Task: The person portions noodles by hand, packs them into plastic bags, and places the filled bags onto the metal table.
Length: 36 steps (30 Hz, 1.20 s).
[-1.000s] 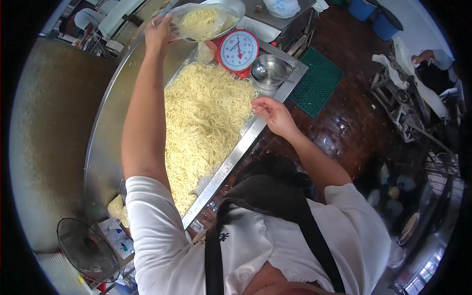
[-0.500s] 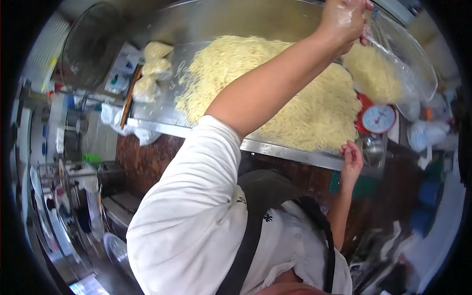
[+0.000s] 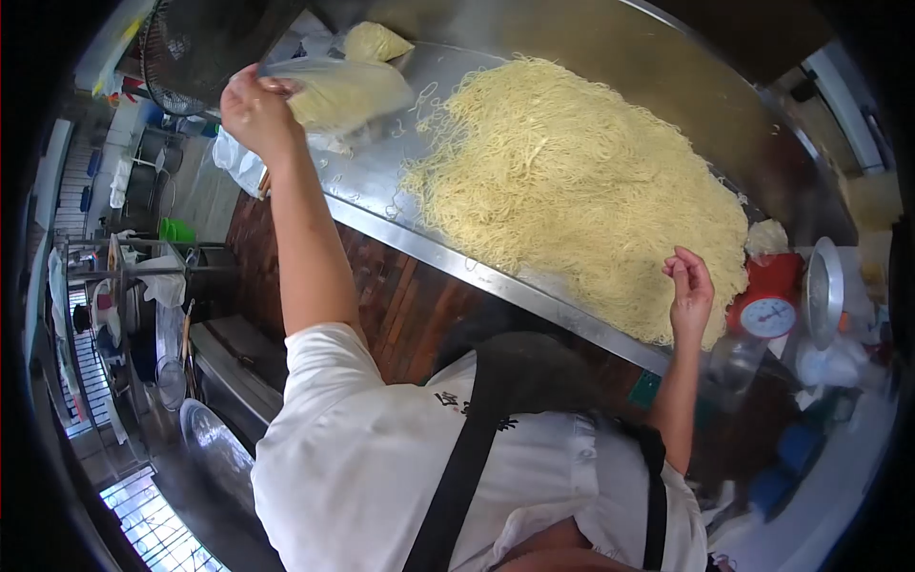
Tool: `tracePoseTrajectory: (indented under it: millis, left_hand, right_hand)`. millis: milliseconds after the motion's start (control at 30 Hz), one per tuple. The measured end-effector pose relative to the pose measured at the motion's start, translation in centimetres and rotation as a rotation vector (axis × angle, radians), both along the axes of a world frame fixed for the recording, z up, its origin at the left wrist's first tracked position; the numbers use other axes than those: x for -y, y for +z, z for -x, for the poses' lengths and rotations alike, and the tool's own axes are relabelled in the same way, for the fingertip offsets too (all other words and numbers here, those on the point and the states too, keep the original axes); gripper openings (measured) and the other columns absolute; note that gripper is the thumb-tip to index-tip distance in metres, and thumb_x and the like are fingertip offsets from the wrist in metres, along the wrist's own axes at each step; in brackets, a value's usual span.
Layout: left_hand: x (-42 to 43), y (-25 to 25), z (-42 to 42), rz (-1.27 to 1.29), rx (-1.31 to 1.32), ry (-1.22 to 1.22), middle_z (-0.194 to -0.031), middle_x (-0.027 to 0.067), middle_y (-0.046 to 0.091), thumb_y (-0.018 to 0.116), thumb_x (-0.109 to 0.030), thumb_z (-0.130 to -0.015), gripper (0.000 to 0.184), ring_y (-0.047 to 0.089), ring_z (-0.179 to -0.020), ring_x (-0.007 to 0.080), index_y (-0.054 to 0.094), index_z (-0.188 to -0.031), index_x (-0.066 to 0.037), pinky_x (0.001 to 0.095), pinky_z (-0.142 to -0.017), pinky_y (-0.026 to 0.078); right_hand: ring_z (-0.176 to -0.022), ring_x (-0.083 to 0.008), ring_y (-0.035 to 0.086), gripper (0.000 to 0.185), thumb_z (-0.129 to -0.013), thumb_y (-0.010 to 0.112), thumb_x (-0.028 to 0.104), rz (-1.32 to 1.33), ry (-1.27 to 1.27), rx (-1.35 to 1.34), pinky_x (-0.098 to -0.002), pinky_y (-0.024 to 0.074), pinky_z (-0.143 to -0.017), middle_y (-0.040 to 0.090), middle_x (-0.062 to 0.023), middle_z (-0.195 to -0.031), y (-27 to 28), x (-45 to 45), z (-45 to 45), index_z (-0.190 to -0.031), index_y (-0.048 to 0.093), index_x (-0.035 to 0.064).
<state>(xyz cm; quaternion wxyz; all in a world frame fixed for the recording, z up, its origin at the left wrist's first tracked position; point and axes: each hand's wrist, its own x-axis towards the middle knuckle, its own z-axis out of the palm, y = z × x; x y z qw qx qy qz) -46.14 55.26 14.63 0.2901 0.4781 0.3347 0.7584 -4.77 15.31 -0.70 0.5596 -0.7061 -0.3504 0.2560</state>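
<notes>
Left hand: fingers closed on gathered top of clear noodle bag, over desk's left end, near front corner. Right hand: empty fingers loosely curled, slightly apart, at noodle heap, towards front right corner. Red scale beside heap.

- Two hands: one left hand, one right hand
- One worktop
- One heap of noodles
- One held bag of noodles
- At least one filled bag lying beyond it; whether more are hidden, cannot tell
- One red scale
- One round metal dish
- One fan
- One green tub
- Two blue buckets
</notes>
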Motion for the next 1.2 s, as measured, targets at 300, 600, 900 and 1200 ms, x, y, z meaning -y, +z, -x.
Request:
tracePoseTrajectory:
  millis: [300,600,900,1200]
  left_hand:
    - [-24.0,-28.8,17.4,0.817,0.337,0.23,-0.098,0.0252,0.066,0.052,-0.005,-0.091,0.014,0.068,-0.075,0.0331,0.049,-0.102,0.003,0.0387,-0.065,0.057]
    - [-18.8,-23.7,13.0,1.253,-0.618,-0.218,-0.101,0.0162,0.068,0.055,-0.022,-0.095,0.042,0.07,-0.082,0.0319,0.042,-0.131,-0.005,0.046,-0.063,0.057]
    - [13.0,-16.3,-18.7,0.659,-0.636,-0.991,-0.074,0.0026,0.057,0.056,-0.021,-0.099,0.044,0.055,-0.068,0.0105,0.049,-0.138,-0.002,0.0257,-0.064,0.049]
    - [38.0,-15.5,-37.7,0.793,-0.82,-1.448,-0.078,0.0066,0.064,0.062,-0.015,-0.097,0.04,0.06,-0.069,0.0127,0.053,-0.132,0.0,0.0276,-0.068,0.052]
  right_hand:
    - [-0.087,-0.0127,0.062,0.021,-0.1,0.055,0.01,0.134,0.075,0.02,-0.0261,0.0503,-0.082,0.065,-0.0055,-0.095,-1.0,-4.1,2.6,-0.117,0.062,-0.0009]
    - [-0.086,-0.0138,0.064,0.019,-0.098,0.058,0.009,0.186,0.033,0.053,-0.0269,0.0514,-0.081,0.068,-0.0075,-0.095,-1.7,0.5,2.1,-0.113,0.064,-0.0016]
    - [-0.081,-0.0161,0.063,0.016,-0.095,0.063,0.013,0.098,-0.308,0.412,-0.0312,0.0511,-0.075,0.068,-0.0067,-0.091,2.4,12.8,-8.4,-0.106,0.068,0.0019]
    - [-0.084,-0.0343,0.065,0.029,-0.085,0.066,0.014,0.259,-1.166,1.018,-0.0424,0.0518,-0.077,0.066,-0.0165,-0.088,8.2,43.2,-41.9,-0.109,0.063,-0.0008]
